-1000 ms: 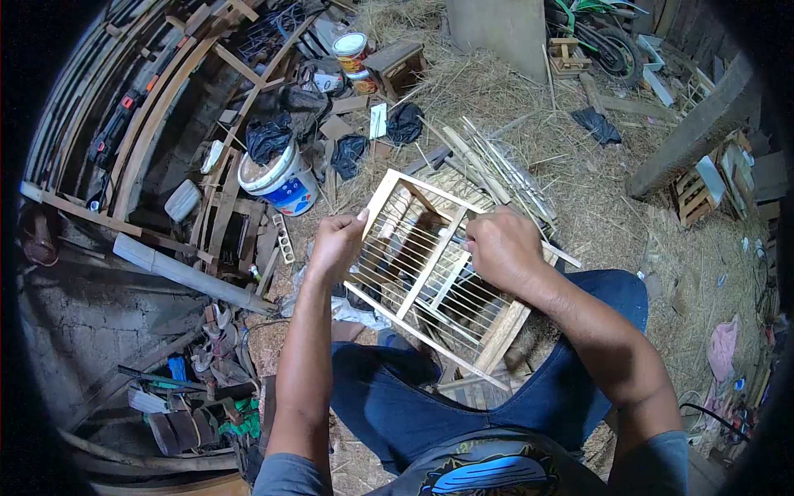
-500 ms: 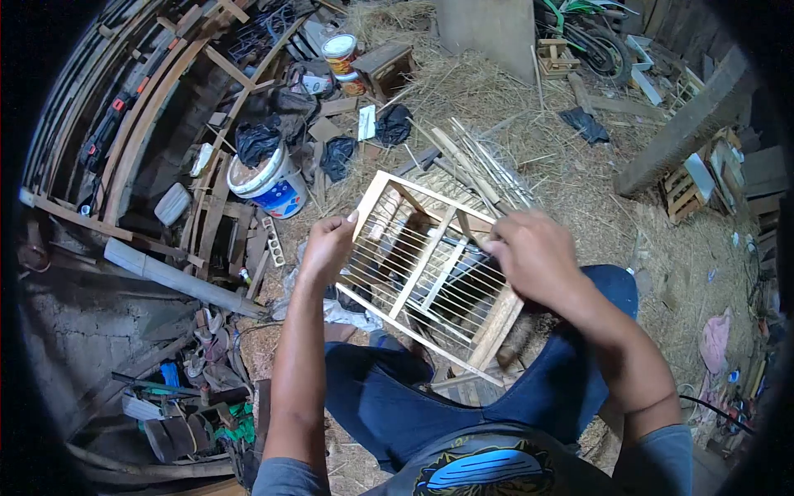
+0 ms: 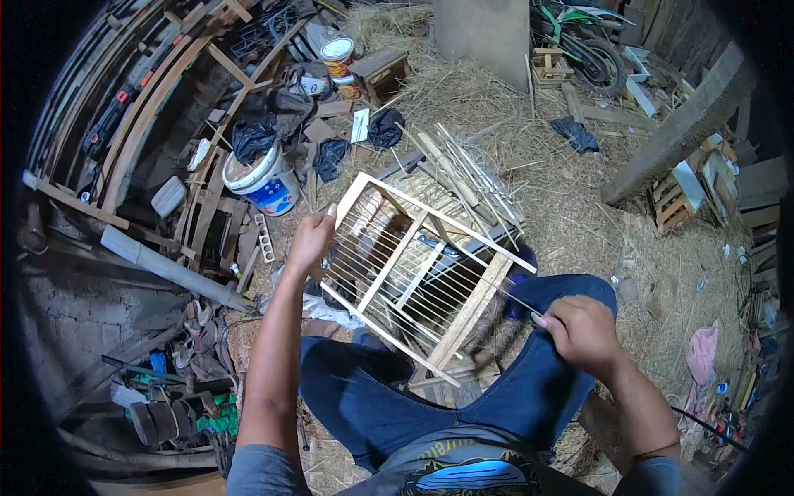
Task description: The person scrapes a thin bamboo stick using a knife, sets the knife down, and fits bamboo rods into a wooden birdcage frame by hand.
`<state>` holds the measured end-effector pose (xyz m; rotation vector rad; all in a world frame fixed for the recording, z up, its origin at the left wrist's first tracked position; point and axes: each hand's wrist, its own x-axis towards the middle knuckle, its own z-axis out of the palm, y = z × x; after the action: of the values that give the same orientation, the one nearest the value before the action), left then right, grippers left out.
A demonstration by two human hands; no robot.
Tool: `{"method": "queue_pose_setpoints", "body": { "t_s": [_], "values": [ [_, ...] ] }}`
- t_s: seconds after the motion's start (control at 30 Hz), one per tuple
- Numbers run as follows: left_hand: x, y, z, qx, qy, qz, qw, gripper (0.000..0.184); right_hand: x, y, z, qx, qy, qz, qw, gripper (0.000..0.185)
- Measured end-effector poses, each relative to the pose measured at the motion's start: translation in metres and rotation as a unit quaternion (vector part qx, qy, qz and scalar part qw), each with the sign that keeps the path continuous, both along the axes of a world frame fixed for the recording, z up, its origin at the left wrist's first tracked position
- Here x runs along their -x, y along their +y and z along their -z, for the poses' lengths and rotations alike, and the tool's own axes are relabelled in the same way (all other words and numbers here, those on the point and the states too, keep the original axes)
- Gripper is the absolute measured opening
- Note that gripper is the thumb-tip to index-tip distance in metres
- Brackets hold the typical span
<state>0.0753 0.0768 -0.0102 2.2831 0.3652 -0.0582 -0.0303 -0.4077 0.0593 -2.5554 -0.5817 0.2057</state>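
A wooden cage (image 3: 470,321) with a frame of pale strips and many thin parallel bars is tilted above my lap. My left hand (image 3: 313,240) is closed around its left edge. To the right of the cage, my right hand (image 3: 579,329) pinches the end of a thin stick (image 3: 523,307). The stick runs up and left to the cage's right side; whether it passes through the frame there I cannot tell. Just beyond the cage lies a bundle of bamboo strips (image 3: 455,169), partly hidden by its top edge.
Straw covers the floor (image 3: 571,223). A white bucket (image 3: 273,186) topped with a black plastic bag stands at left, near a wooden rack (image 3: 141,140). A slanted post (image 3: 670,128) rises at right, and a green motorcycle (image 3: 587,50) stands at the back.
My right hand has moved off the cage's right corner, down and to the right, drawing the thin stick with it. The cage has shifted slightly left with my left hand still on it.
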Motion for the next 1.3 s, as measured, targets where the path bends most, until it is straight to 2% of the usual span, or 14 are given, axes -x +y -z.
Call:
{"method": "queue_pose_setpoints", "body": {
  "t_s": [0.1, 0.13, 0.17, 0.5, 0.57, 0.6, 0.7, 0.8, 0.87, 0.9, 0.97, 1.07, 1.13, 1.3],
  "values": [
    [0.0, 0.002, 0.002, -0.047, 0.006, -0.006, 0.999, 0.048, 0.003, -0.003, 0.006, -0.052, 0.01, 0.003, 0.999, 0.018],
    [-0.002, 0.004, 0.005, -0.053, 0.007, -0.018, 0.998, 0.058, 0.004, -0.004, 0.007, -0.065, 0.02, -0.002, 0.998, 0.017],
    [-0.003, 0.004, 0.006, -0.056, 0.007, -0.017, 0.998, 0.058, 0.005, -0.005, 0.007, -0.077, 0.029, -0.006, 0.997, 0.017],
    [-0.007, 0.022, 0.014, 0.025, 0.002, -0.034, 0.999, 0.048, 0.01, -0.024, 0.013, -0.097, 0.033, -0.014, 0.995, 0.02],
    [-0.003, 0.018, 0.007, 0.105, 0.02, -0.059, 0.992, 0.046, 0.015, -0.038, 0.011, -0.076, 0.053, -0.035, 0.995, 0.024],
    [-0.002, 0.015, 0.003, 0.094, 0.024, -0.054, 0.994, 0.045, 0.018, -0.044, 0.01, -0.075, 0.055, -0.033, 0.995, 0.024],
    [0.0, 0.018, 0.005, 0.086, 0.018, -0.048, 0.995, 0.045, 0.019, -0.056, 0.004, -0.134, 0.035, -0.02, 0.99, 0.03],
    [0.005, 0.031, -0.006, 0.151, 0.004, -0.063, 0.986, 0.041, 0.022, -0.065, -0.005, -0.159, 0.049, 0.02, 0.986, 0.032],
    [0.014, 0.025, -0.041, 0.179, -0.017, -0.078, 0.981, 0.037, 0.024, -0.065, -0.009, -0.178, 0.057, 0.031, 0.982, 0.026],
    [0.015, 0.037, -0.042, 0.13, -0.087, -0.066, 0.985, 0.037, 0.026, -0.063, -0.01, -0.179, 0.054, 0.027, 0.982, 0.026],
    [0.024, 0.065, -0.066, 0.141, -0.107, -0.043, 0.983, 0.04, 0.026, -0.058, -0.014, -0.226, 0.101, 0.045, 0.968, 0.02],
    [0.051, 0.073, -0.131, 0.036, -0.149, -0.043, 0.987, 0.044, 0.023, -0.045, -0.018, -0.24, 0.138, 0.041, 0.96, 0.015],
    [0.07, 0.067, -0.169, 0.031, -0.203, -0.042, 0.978, 0.043, 0.019, -0.032, -0.023, -0.249, 0.137, 0.026, 0.958, 0.015],
    [0.101, 0.123, -0.188, -0.045, -0.239, -0.038, 0.969, 0.049, 0.01, 0.004, -0.011, -0.286, 0.154, -0.016, 0.946, 0.014]
  ]
}}
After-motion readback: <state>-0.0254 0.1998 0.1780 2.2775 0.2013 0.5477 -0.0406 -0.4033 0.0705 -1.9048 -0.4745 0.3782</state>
